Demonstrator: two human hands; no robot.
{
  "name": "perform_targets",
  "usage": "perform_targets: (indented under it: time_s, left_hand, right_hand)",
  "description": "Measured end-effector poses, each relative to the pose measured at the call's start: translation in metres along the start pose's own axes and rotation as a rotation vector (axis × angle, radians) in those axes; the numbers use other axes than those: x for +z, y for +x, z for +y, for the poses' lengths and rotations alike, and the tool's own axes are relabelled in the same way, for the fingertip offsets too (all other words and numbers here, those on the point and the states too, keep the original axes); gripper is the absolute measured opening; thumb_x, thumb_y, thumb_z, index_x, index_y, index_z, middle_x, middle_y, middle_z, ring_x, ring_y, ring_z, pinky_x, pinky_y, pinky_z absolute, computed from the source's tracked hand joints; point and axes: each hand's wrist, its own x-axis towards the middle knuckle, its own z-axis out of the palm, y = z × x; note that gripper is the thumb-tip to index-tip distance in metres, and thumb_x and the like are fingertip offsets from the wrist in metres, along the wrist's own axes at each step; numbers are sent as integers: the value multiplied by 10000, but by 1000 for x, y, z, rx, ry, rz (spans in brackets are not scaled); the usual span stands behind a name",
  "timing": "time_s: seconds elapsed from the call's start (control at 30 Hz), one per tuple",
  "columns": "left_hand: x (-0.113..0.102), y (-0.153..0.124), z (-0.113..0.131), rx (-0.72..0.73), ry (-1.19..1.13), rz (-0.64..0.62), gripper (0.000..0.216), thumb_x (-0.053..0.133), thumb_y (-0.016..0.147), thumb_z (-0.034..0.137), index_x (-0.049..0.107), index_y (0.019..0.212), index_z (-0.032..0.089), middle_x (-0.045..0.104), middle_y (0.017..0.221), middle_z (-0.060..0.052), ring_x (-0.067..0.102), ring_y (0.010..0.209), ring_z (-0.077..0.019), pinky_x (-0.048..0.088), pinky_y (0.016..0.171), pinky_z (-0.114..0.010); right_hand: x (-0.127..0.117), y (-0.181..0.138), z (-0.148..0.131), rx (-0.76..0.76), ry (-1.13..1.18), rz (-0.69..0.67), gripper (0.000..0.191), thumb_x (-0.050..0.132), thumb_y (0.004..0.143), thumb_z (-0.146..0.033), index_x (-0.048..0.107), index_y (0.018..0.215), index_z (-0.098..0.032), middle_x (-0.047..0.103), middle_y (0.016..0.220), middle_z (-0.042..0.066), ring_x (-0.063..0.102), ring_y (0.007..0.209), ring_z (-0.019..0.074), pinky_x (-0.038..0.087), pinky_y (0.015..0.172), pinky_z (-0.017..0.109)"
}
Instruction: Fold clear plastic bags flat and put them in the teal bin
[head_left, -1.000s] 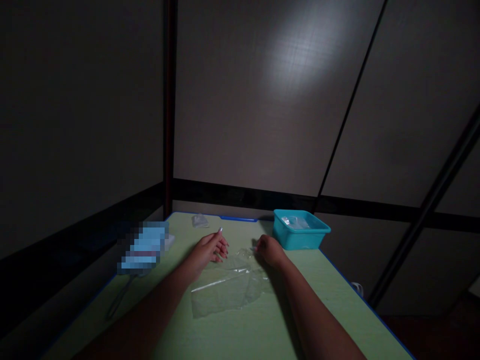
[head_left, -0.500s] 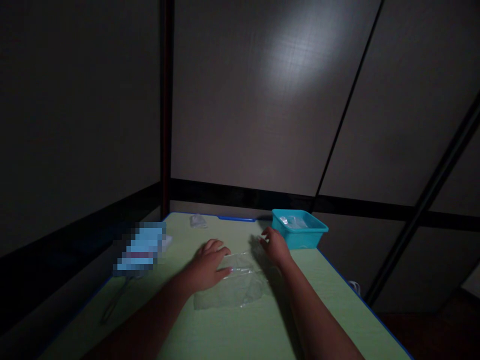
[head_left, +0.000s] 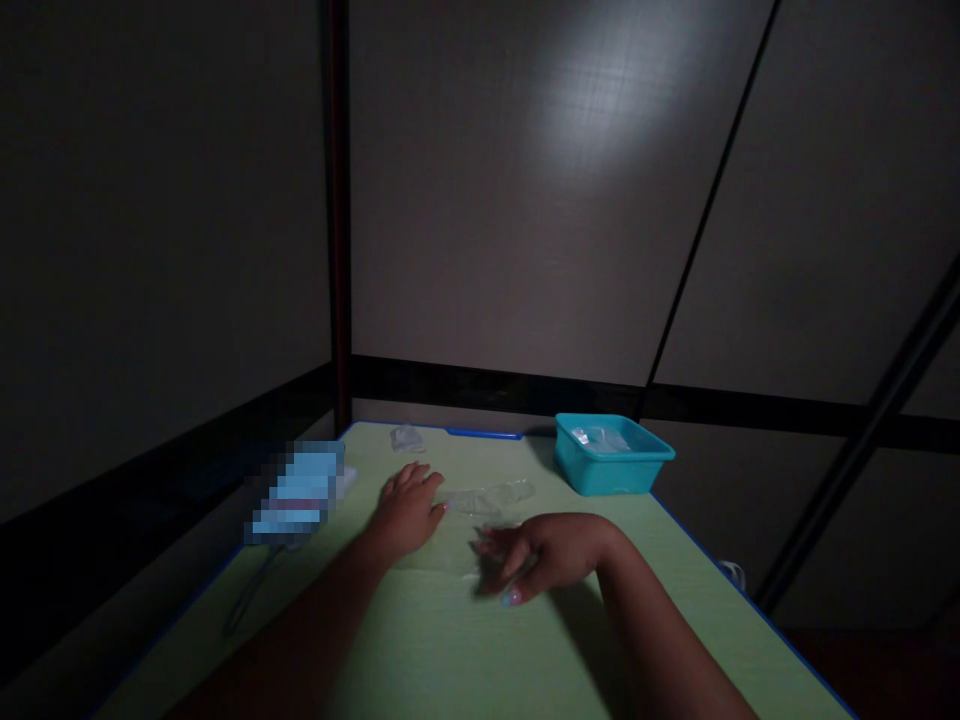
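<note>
Nearest to us, our right hand (head_left: 551, 555) now lies across the front of the clear plastic sheet (head_left: 480, 520), palm down, fingers loosely curled and pointing left. Half a second ago it was up at the far right edge of the sheet, near the teal tub; it has swept back toward us and inward. The fingertips touch or pinch the near edge of the film, but the light is too dim for us to tell whether the grip has closed on it.

Our left hand (head_left: 407, 510) stays flat on the left part of the sheet, fingers spread, grip wide, pressing rather than holding; it has barely shifted. With one hand pinning and the other drawn in, we judge the sheet is being folded or gathered: it looks shorter front to back than before.

The sheet lies on the green counter (head_left: 465, 650) between our hands, thin, transparent and crinkled, with a pale glint along its far edge.

Farther off stand the teal tub (head_left: 611, 460) at the right, a blurred blue patch (head_left: 300, 492) at the left, and a small clear packet (head_left: 407, 438) by the far edge.
</note>
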Motion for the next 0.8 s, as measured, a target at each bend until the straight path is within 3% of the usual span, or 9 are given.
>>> perform_targets:
  time_s: [0.17,0.4,0.53,0.67,0.8]
  left_hand:
    - [1,3,-4,-29,-38,19,291,488,781,333,540,1050,233,498,1181,-70,336,1171,-242,265,962,-401]
    - [-3,7,1,102,-243,74,236,462,793,235,557,1007,205,544,1107,-64,450,1078,-187,332,940,-313]
    - [-6,4,5,215,-327,-19,281,447,818,291,558,1068,227,544,1168,-48,456,1110,-174,318,971,-304]
    - [-3,1,4,266,-286,-129,392,413,844,368,449,1226,292,393,1346,-14,273,1268,-190,206,1035,-394]
    - [0,-1,2,251,-258,-262,438,393,850,390,362,1282,327,293,1397,-3,208,1295,-190,178,1034,-432]
  right_hand:
    - [5,6,-2,-23,-152,-29,428,454,827,-422,545,1170,-183,538,1205,41,246,1277,172,91,1056,278]
    - [9,9,-4,69,-313,-27,522,454,816,-455,477,1232,-140,329,1367,112,117,1309,225,149,1050,347]
    - [10,9,-2,162,-365,-22,607,440,806,-496,410,1279,-117,291,1380,146,140,1303,247,201,1032,360]
    - [8,8,-2,214,-369,4,609,434,805,-505,417,1275,-119,314,1369,150,187,1290,268,236,1012,370]
    - [5,5,0,172,-327,32,427,440,821,-445,585,1117,-173,512,1231,72,335,1230,229,270,985,313]
